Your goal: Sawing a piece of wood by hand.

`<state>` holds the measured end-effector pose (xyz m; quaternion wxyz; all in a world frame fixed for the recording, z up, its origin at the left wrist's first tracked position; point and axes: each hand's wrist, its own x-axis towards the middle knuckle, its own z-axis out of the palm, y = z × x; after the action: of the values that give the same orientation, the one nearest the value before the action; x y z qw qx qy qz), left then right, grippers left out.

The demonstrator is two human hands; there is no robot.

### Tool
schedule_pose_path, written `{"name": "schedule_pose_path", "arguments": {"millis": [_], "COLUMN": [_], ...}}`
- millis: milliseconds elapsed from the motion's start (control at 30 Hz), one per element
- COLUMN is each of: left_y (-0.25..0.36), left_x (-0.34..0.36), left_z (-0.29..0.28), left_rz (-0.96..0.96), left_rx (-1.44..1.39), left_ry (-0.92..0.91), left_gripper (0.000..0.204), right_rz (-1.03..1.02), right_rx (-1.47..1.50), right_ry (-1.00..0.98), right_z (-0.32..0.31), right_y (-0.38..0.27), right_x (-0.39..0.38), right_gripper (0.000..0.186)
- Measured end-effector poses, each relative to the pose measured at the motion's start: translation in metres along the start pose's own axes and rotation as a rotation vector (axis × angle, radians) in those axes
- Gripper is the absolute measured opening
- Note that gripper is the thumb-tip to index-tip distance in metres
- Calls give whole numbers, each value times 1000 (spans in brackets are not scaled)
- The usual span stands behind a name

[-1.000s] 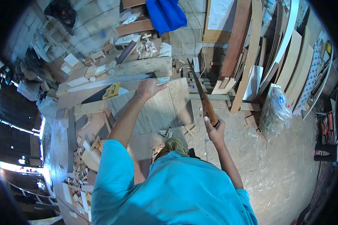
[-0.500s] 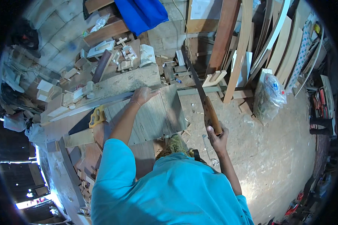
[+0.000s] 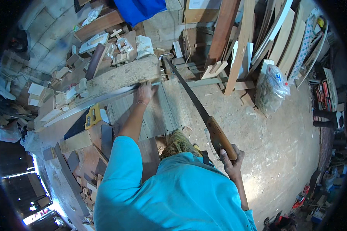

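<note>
Right hand (image 3: 232, 159) clasps a saw (image 3: 202, 110) above dusty floor (image 3: 273, 150). Left hand (image 3: 145, 93) rests on a board (image 3: 155, 118), finger spread unclear.

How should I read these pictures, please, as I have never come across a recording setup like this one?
There is no machine here: a person in a turquoise shirt works with two bare hands. The view comes from the left of two wide fisheye cameras worn on the head, looking down, so straight edges bend near the rim.

The left hand rests on a flat, wood-grained greyish-brown board. The right hand holds a long handsaw with a brown wooden handle, its dark blade pointing away from the person.

On the cluttered work surface lie a second handsaw with a yellow-and-black handle and a thick, rough, pale wooden beam. To the right stands a clear, filled plastic bag.
</note>
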<state>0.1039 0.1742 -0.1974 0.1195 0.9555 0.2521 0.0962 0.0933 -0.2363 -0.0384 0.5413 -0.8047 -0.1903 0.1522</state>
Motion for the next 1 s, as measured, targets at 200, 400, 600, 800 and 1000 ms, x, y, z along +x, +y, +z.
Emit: {"name": "schedule_pose_path", "arguments": {"millis": [200, 400, 600, 800, 1000], "left_y": [25, 47, 32, 38, 25], "left_x": [-54, -144, -128, -105, -131], "left_z": [-18, -3, 16, 9, 7], "left_rz": [-80, 265, 363, 500, 44], "left_rx": [-27, 195, 76, 78, -114], "left_ry": [-53, -99, -268, -271, -110], "left_gripper": [53, 89, 88, 86, 80], "right_rz": [16, 12, 32, -57, -117], "right_rx": [-62, -114, 26, -48, -160], "right_ry": [-46, -46, -20, 20, 124], "right_z": [-4, 18, 41, 56, 64], "right_y": [0, 10, 10, 6, 13], "right_x": [-33, -48, -50, -40, -41], "right_gripper": [25, 22, 25, 25, 26]}}
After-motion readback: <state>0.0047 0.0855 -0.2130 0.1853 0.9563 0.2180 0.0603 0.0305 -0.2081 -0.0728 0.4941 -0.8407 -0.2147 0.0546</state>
